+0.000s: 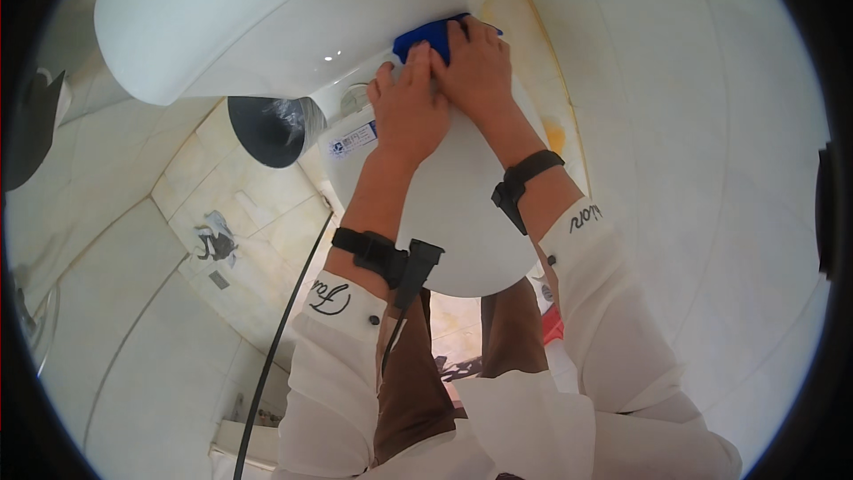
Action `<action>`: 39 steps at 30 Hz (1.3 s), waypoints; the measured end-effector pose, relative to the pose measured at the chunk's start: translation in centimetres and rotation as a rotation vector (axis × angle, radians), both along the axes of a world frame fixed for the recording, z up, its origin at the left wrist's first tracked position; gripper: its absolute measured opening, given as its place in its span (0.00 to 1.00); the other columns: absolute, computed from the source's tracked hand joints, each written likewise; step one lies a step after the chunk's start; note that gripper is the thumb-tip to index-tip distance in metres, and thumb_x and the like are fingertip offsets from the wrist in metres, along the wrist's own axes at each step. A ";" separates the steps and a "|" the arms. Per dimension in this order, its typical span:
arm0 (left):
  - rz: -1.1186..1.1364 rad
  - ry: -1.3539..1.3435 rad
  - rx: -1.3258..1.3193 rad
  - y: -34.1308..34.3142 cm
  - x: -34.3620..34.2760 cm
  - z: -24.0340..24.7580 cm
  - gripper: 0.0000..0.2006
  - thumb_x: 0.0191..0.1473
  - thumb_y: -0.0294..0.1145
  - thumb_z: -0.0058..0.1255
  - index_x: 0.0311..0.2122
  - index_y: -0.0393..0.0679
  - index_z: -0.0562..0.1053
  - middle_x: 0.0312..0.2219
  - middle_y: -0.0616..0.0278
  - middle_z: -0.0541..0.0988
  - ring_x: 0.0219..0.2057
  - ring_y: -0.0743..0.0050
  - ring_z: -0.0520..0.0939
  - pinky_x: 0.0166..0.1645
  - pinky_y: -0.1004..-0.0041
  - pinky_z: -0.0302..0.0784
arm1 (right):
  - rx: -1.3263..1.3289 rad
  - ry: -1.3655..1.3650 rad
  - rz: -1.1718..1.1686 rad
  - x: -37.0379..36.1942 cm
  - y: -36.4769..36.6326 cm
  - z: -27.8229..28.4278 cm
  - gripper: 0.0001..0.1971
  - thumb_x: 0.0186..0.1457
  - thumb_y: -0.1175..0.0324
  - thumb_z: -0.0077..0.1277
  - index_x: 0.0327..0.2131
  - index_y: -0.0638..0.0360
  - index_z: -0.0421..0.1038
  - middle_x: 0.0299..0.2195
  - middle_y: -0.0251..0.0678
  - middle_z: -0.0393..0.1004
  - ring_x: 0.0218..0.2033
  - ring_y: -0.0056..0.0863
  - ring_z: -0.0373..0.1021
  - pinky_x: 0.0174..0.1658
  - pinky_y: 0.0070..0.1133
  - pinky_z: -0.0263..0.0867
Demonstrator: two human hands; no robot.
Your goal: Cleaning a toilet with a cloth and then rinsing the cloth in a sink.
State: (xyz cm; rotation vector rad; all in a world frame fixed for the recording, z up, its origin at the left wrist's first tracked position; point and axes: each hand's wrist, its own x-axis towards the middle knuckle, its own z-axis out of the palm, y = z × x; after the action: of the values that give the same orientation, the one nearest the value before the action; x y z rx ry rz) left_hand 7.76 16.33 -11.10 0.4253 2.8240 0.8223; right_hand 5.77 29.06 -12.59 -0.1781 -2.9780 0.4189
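A blue cloth lies bunched at the back end of the white toilet lid, against the large white glossy fixture. My right hand presses on the cloth, fingers bent over its far edge. Close beside it, my left hand has its longer fingertips on the near-left part of the cloth, with the outer fingers over the white surface. Both palms face down, and the undersides of the fingers are hidden. The toilet lid is down, and a blue-and-white label sticks to its left side.
A large white curved fixture overhangs the upper left. Under it stands a dark round bin with a plastic liner. Crumpled scraps lie on the tiled floor at left. A pale tiled wall rises close on the right.
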 end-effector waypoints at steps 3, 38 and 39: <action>-0.053 0.122 0.038 0.7 -0.5 -0.2 0.34 0.50 0.33 0.50 0.64 0.44 0.56 0.57 0.56 0.70 0.57 0.40 0.61 0.62 0.51 0.48 | -0.019 0.006 -0.093 -0.2 0.6 -0.2 0.30 0.54 0.50 0.49 0.52 0.65 0.69 0.53 0.47 0.68 0.56 0.42 0.62 0.58 0.38 0.53; 0.434 -0.194 0.289 -10.6 5.4 -6.1 0.29 0.59 0.27 0.45 0.64 0.35 0.53 0.52 0.43 0.70 0.56 0.47 0.65 0.58 0.60 0.63 | -0.102 0.135 0.694 -0.7 -12.2 -5.6 0.11 0.43 0.63 0.56 0.28 0.60 0.74 0.27 0.36 0.75 0.35 0.33 0.70 0.49 0.30 0.60; 0.500 -0.248 0.347 -10.3 5.6 -6.0 0.28 0.59 0.26 0.44 0.64 0.34 0.53 0.51 0.43 0.70 0.56 0.48 0.65 0.57 0.60 0.63 | -0.191 0.134 0.761 -0.9 -11.8 -5.9 0.10 0.44 0.62 0.57 0.27 0.58 0.75 0.27 0.33 0.76 0.36 0.31 0.70 0.50 0.29 0.59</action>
State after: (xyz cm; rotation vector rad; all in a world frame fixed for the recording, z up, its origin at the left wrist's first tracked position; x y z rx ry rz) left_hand 13.34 5.99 -17.14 -0.3444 2.5779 1.3578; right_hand 4.90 17.23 -18.47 0.9466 -2.7561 0.7450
